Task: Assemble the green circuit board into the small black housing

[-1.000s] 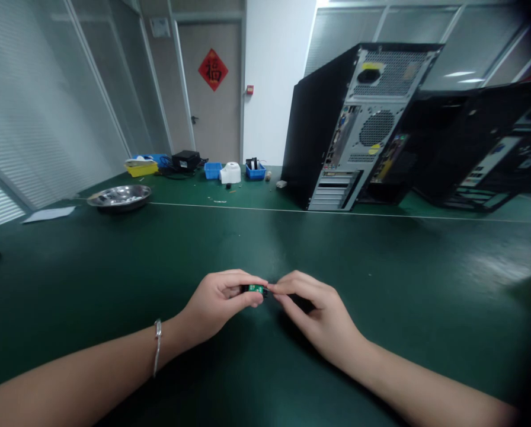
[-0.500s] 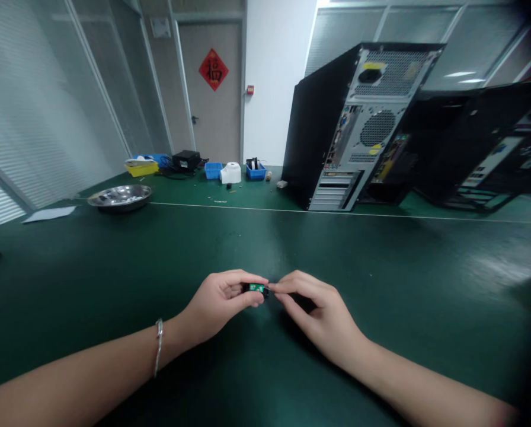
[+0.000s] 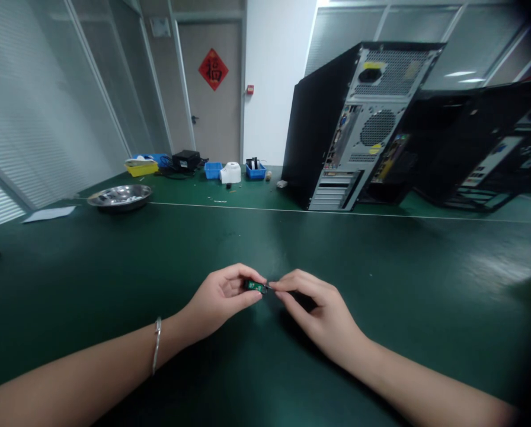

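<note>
My left hand [image 3: 216,299] pinches a small green circuit part [image 3: 254,286] between thumb and fingers, just above the dark green table [image 3: 265,367]. A thin bracelet sits on that wrist. My right hand [image 3: 319,314] meets it from the right, its thumb and forefinger pinched on the part's right end. What the right fingertips grip there is too small to make out. Both forearms rest low over the table's near edge.
An upright black computer tower [image 3: 349,124] with its rear panel facing me stands at the back right, another dark open case [image 3: 479,148] beside it. A metal bowl [image 3: 120,196] sits far left, with blue bins [image 3: 213,170], a yellow tray [image 3: 141,169] and a white device [image 3: 230,172] behind.
Both hands with the green part have risen slightly and the part has tilted a little. Nothing else has moved.
</note>
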A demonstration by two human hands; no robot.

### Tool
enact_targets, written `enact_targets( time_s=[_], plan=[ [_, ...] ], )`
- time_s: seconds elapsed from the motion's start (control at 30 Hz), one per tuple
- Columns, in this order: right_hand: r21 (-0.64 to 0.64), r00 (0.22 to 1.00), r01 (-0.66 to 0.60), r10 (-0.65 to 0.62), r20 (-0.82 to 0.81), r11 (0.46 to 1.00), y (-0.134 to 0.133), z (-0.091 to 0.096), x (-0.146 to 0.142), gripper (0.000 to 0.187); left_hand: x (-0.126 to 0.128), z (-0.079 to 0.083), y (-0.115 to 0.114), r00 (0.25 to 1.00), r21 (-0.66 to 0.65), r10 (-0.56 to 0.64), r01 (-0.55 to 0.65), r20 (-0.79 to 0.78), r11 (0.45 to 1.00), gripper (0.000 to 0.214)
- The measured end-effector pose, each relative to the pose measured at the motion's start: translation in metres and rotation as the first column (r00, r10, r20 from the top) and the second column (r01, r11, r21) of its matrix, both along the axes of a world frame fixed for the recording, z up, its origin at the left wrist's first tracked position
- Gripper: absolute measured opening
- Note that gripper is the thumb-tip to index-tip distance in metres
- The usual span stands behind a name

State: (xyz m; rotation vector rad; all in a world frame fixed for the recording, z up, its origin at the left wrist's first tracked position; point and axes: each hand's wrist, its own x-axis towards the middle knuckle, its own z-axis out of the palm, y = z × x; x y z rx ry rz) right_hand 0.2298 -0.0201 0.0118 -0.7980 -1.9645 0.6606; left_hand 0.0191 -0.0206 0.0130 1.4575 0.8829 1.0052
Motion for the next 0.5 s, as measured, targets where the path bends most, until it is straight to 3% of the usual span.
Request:
enact_targets(
  time_s=[0.5],
  plan=[
    [0.039, 0.999, -0.006, 0.005, 0.036, 0.999, -0.0013, 0.0005, 0.0002, 0.017, -0.0026, 0.0008, 0.0042, 0.996, -0.174, 0.041, -0.027, 0.081, 0.984, 0.013]
  ],
)
